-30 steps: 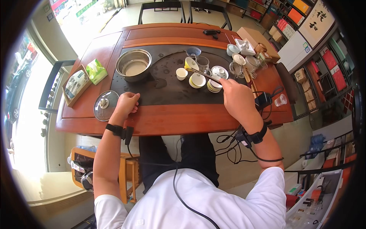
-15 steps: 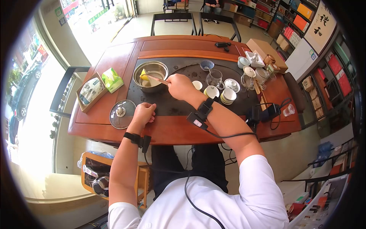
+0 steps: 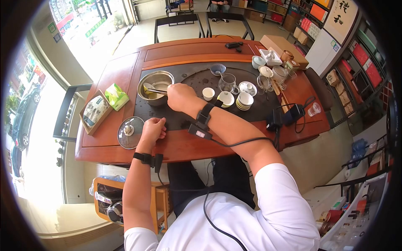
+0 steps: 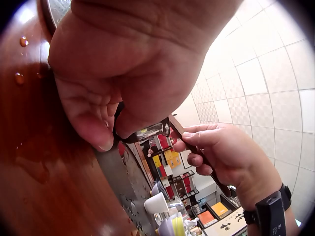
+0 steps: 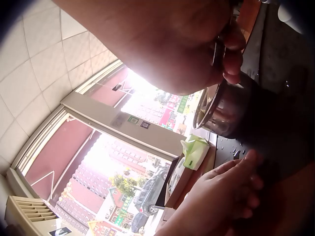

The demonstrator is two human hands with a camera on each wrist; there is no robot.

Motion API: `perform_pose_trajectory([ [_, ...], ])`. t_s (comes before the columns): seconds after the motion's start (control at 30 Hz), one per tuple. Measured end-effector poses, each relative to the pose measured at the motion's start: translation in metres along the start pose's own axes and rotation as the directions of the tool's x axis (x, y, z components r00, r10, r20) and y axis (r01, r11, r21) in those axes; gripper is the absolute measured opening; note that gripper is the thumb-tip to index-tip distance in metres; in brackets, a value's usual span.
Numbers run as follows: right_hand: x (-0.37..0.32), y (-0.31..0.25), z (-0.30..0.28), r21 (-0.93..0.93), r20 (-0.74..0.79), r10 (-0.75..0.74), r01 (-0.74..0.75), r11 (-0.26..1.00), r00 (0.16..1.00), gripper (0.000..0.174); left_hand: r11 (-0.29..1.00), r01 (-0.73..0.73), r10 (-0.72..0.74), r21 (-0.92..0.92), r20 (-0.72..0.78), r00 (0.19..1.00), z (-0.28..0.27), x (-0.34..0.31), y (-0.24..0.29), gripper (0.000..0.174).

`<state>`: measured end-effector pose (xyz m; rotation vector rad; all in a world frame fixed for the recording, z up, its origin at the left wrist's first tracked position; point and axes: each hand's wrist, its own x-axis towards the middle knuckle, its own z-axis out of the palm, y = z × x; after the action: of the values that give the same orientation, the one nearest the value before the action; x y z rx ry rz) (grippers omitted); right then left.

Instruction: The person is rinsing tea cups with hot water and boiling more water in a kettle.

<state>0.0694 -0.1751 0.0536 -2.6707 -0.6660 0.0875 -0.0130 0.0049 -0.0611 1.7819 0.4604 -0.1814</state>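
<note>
Over the steel pot [image 3: 158, 102], my right hand [image 3: 182, 98] grips dark tongs [image 3: 157, 90] that reach across the rim. At their tips a small yellow-and-white cup [image 3: 146, 87] is inside the pot. The left wrist view shows the right fingers curled round the dark handle [image 4: 209, 167]. My left hand [image 3: 153, 129] rests by the table's front edge, fingers loosely curled with nothing seen in them, beside the glass lid [image 3: 130, 133]. A white cup [image 3: 208, 94] and two stacks of cups [image 3: 226, 100] stand right of the right hand.
A glass pitcher [image 3: 227, 83], a blue bowl [image 3: 217, 69] and a lidded white bowl [image 3: 247, 88] stand behind the stacks. Jars, a box and black adapters [image 3: 274, 119] are on the right. A green tissue pack [image 3: 116, 96] and a wooden tray [image 3: 87, 124] lie on the left.
My right hand has moved left from the cups to the pot, carrying the yellow-and-white cup in the tongs; the cup now sits lower inside the pot. The left hand has stayed beside the lid.
</note>
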Motion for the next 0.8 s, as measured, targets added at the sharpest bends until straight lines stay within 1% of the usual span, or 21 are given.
perform_pose_trajectory([
  [0.1, -0.011, 0.007, -0.016, -0.042, -0.012, -0.008, 0.008, 0.999, 1.000, 0.026, 1.000, -0.003, 0.003, -0.003, 0.002, 1.000, -0.001, 0.003, -0.003, 0.036],
  [0.13, -0.017, 0.014, -0.023, -0.044, -0.049, -0.027, 0.025, 0.999, 0.998, 0.026, 1.000, -0.006, 0.006, -0.004, 0.001, 1.000, 0.000, 0.002, -0.003, 0.036],
  [0.2, -0.034, 0.038, -0.043, -0.054, -0.119, -0.064, 0.058, 0.997, 0.991, 0.027, 1.000, -0.012, 0.012, -0.012, 0.001, 1.000, 0.000, 0.001, -0.002, 0.036],
  [0.27, -0.063, 0.070, -0.074, -0.090, -0.123, -0.087, 0.076, 0.993, 0.989, 0.028, 1.000, -0.022, 0.022, -0.018, 0.013, 1.000, -0.001, 0.001, -0.004, 0.036],
  [0.33, -0.105, 0.096, -0.108, -0.211, -0.120, -0.053, 0.027, 0.977, 0.991, 0.029, 1.000, -0.025, 0.025, -0.014, 0.014, 1.000, -0.001, -0.001, -0.001, 0.036],
  [0.4, -0.143, 0.116, -0.128, -0.294, -0.101, 0.021, -0.050, 0.955, 0.995, 0.027, 1.000, -0.011, 0.011, -0.014, 0.014, 1.000, -0.001, 0.000, 0.000, 0.036],
  [0.5, -0.185, 0.143, -0.122, -0.378, -0.124, -0.001, -0.047, 0.925, 0.992, 0.015, 1.000, -0.009, 0.009, -0.009, 0.027, 1.000, -0.003, 0.004, -0.002, 0.036],
  [0.6, -0.204, 0.148, -0.102, -0.460, -0.101, 0.029, -0.073, 0.885, 0.994, 0.011, 1.000, 0.003, -0.003, -0.009, 0.029, 1.000, -0.004, 0.004, -0.001, 0.036],
  [0.63, -0.206, 0.156, -0.092, -0.508, -0.123, -0.011, -0.053, 0.860, 0.992, 0.009, 1.000, 0.006, -0.006, -0.003, 0.028, 1.000, -0.004, 0.006, -0.002, 0.036],
  [0.73, -0.207, 0.160, -0.078, -0.551, -0.170, -0.042, -0.060, 0.832, 0.985, 0.009, 1.000, 0.006, -0.006, 0.005, 0.029, 1.000, -0.004, 0.005, -0.002, 0.036],
  [0.8, -0.212, 0.157, -0.080, -0.536, -0.204, -0.069, -0.053, 0.842, 0.977, 0.008, 1.000, 0.003, -0.003, 0.011, 0.027, 1.000, -0.004, 0.005, -0.002, 0.035],
])
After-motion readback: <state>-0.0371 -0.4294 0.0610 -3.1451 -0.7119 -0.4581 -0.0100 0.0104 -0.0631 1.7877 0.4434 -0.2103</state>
